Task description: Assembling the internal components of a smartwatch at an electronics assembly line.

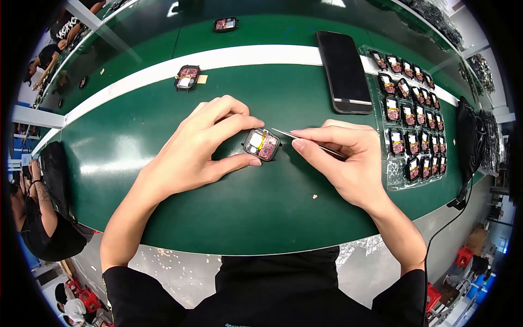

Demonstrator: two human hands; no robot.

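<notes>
On the green table [283, 218] | our left hand [199, 139], half curled, grips the black-framed module [261, 145] | our right hand [351, 158] pinches tweezers [284, 133] closely | we should touch lightly.

I see a black phone [344, 73] lying across the white strip [261, 55] of the green table [109, 125]. On the right, a black cable [434, 234] runs down past the table's edge. At the left rim I make out a seated co-worker [46, 223] in dark clothing; red stools [464, 256] show low on both sides, and pale scraps [169, 264] dot the grey floor [190, 286].
</notes>
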